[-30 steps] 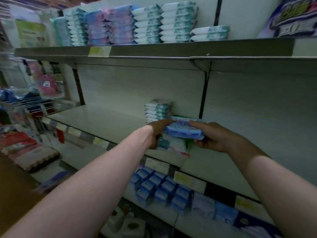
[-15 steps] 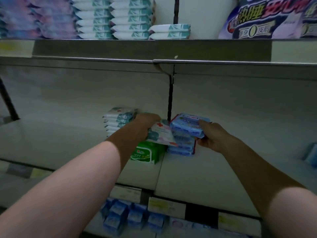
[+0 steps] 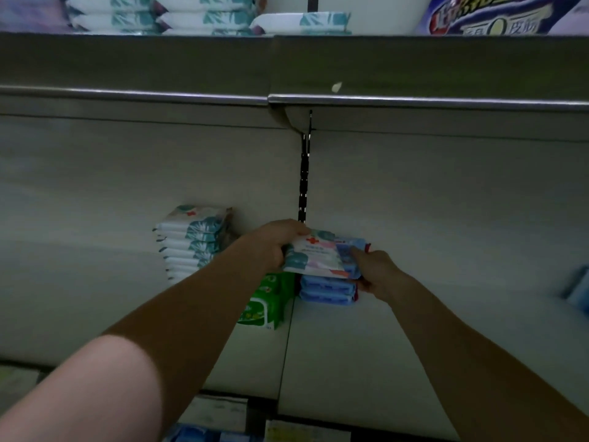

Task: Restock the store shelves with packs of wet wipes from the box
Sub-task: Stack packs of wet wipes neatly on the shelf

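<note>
Frame centre, left hand (image 3: 274,244) gripping white wipes pack (image 3: 314,258), right hand (image 3: 377,273) clasping top blue pack (image 3: 357,243) on blue stack (image 3: 328,290), grey shelf (image 3: 414,346) beneath.

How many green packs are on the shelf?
1. The green pack sits on the middle shelf, under the left hand gripping a white pack, left of the blue stack. The arm may hide others.

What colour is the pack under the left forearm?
The pack is green, best seen in the head view.
</note>
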### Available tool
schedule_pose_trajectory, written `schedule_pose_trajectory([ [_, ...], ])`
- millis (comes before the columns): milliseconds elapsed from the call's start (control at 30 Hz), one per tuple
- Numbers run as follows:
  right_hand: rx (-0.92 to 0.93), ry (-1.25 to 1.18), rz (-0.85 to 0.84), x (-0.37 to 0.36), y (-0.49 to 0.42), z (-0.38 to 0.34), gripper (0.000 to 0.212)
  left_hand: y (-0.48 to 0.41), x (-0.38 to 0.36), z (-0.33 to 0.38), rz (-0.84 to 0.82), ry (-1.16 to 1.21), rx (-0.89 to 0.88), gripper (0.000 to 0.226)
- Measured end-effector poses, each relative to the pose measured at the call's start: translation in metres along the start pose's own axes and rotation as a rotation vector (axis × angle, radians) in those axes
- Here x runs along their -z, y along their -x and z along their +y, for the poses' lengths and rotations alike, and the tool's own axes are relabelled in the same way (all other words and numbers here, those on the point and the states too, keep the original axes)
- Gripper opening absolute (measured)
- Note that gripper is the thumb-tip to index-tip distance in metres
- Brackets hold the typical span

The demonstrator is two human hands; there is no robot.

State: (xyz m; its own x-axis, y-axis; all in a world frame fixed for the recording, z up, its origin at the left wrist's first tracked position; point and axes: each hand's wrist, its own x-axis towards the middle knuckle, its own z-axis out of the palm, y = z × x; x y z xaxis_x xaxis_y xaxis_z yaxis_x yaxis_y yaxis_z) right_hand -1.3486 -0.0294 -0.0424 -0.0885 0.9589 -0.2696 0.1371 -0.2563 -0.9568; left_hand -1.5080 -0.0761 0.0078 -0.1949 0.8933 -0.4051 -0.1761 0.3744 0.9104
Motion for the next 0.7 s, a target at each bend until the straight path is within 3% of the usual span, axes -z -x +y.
schedule_pose_trajectory([
  [200, 0.025, 0.138, 0.042, -0.005, -0.035, 0.018, 0.034, -0.022, -0.004, 0.001, 0.069, -0.009, 0.007, 0.021],
  [367, 0.089, 0.435, 0.086, 0.007, -0.049, 0.027, 0.033, -0.032, -0.009, -0.001, 0.071, 0.018, 0.027, 0.019],
  [467, 0.063, 0.472, 0.018, 0.01, -0.048, 0.025, 0.034, -0.037, -0.013, -0.005, 0.074, 0.013, 0.073, 0.014],
  [600, -0.082, 0.481, -0.101, 0.02, -0.03, 0.012, 0.054, -0.047, -0.019, -0.009, 0.091, -0.004, 0.084, 0.012],
  [700, -0.181, 0.431, -0.187, 0.021, -0.023, 0.01, 0.048, -0.053, -0.018, -0.011, 0.1, -0.024, 0.091, 0.014],
])
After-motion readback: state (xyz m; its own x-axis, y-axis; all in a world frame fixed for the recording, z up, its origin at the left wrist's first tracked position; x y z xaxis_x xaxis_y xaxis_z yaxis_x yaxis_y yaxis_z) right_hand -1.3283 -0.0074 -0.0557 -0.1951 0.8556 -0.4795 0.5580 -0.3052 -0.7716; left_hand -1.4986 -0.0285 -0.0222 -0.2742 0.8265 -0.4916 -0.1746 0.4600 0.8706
